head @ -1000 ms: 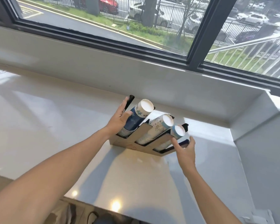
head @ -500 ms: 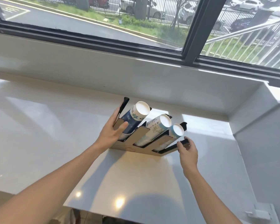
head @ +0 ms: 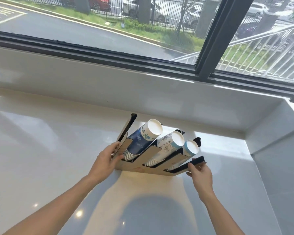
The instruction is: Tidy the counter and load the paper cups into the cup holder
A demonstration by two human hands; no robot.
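A wooden cup holder (head: 148, 157) with black inner walls stands on the white counter (head: 41, 158), near the back wall. Its three slanted slots hold stacks of paper cups: a dark blue stack (head: 143, 138) on the left, a white patterned stack (head: 168, 146) in the middle and a light blue stack (head: 190, 148) on the right. My left hand (head: 107, 158) grips the holder's left end at the front corner. My right hand (head: 199, 172) pinches the black right end of the holder between thumb and fingers.
A low white wall (head: 109, 92) under a dark-framed window (head: 210, 48) runs behind the holder. A white side wall (head: 278, 167) closes the counter on the right. The counter's front edge lies near the bottom left.
My left hand has slid down from the dark blue stack to the holder's front left corner. My right hand has kept hold of the right end.
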